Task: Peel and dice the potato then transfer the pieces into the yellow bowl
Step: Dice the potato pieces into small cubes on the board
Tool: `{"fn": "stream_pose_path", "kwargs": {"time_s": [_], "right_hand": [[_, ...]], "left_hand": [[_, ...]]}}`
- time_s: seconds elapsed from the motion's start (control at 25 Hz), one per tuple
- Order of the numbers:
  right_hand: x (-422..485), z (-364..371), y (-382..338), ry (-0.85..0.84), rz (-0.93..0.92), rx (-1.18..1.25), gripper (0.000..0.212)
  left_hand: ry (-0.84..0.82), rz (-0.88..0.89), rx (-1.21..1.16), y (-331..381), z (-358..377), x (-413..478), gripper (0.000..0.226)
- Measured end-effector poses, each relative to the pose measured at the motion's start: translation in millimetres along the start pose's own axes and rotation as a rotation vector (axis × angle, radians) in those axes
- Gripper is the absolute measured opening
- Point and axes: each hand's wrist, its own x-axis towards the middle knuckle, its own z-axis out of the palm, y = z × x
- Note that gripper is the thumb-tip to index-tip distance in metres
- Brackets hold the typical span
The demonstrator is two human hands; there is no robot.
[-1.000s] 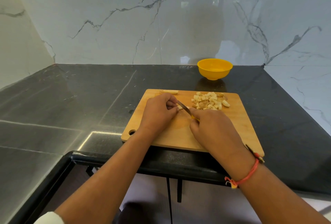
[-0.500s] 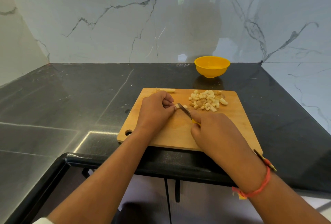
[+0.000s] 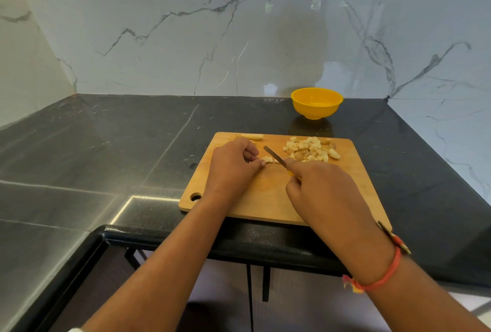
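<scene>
Left of the cutting board point(image 3: 265, 196), from 7 to 11 o'clock, the bench point(image 3: 106, 145) lies open. At the board's 1 o'clock the diced pile point(image 3: 310, 149) blocks the straight way to the yellow bowl point(image 3: 316, 103). The marble wall point(image 3: 159, 39) closes just behind the bowl at 12 o'clock.

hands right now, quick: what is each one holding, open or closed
Left hand: closed, pinching the potato strip on the cutting board.
Right hand: closed around the knife, blade at the strip.
</scene>
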Motion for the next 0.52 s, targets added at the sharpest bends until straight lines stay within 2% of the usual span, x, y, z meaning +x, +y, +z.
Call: {"fn": "stream_pose_path", "kwargs": {"time_s": [0.52], "right_hand": [[17.8, 24.7, -1.0, -0.112, -0.001, 0.038, 0.044]], "left_hand": [[0.015, -0.003, -0.012, -2.8, -0.4, 1.1, 0.013]]}}
